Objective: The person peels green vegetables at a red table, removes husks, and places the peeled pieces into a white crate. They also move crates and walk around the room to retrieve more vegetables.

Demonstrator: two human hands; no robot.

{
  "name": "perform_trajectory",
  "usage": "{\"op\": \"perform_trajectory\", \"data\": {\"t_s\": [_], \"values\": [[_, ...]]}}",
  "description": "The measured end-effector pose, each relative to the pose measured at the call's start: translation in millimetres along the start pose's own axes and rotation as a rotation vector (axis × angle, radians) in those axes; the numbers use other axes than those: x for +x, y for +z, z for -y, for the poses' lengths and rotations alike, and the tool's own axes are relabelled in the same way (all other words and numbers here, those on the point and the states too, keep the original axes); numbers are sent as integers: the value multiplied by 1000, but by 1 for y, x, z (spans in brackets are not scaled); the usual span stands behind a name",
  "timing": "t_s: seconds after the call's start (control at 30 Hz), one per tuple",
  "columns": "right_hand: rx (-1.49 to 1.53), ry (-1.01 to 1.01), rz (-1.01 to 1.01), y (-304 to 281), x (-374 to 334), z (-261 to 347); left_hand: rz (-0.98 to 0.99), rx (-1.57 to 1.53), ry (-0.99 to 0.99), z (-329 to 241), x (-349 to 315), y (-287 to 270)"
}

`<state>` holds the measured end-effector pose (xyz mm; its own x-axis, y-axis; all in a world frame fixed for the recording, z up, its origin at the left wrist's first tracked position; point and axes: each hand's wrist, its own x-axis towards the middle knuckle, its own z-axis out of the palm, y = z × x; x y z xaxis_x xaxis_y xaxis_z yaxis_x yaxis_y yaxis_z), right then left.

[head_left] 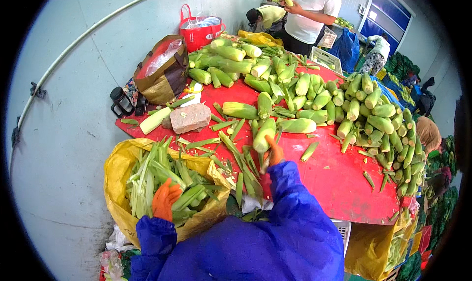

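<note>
My left hand (166,200), in an orange glove, is over the yellow sack (115,182). Its fingers are apart and nothing shows in them. Pale and green corn husks (162,170) fill the sack around it. On the red tabletop (339,182), my right hand (275,152), gloved the same way, is at the near end of a green ear of corn (266,135), one finger reaching up beside it. A narrow brownish thing shows at this hand's lower left; its kind is unclear. Loose husk strips (241,163) lie left of the hand.
Unhusked ears are heaped at the back (231,59) and right (378,118). A stone block (190,118), a brown bag (167,77), a red tote (202,34) and a dark mug (121,102) stand left. A person (312,15) holds an ear beyond the table; others bend nearby.
</note>
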<state>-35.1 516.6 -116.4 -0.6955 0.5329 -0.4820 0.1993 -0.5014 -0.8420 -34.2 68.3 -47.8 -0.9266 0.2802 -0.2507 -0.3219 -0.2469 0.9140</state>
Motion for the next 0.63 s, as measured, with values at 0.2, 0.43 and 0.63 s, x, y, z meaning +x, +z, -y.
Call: {"op": "perform_trajectory", "data": {"t_s": [0.2, 0.43, 0.63], "values": [[-225, -159, 402, 95, -181, -4, 269, -296, -17, 19, 43, 35], [-583, -233, 798, 131, -259, -31, 330, -803, -164, -8, 17, 29], [-1765, -1221, 793, 196, -280, -33, 181, -953, -216, -3, 3, -18]]}}
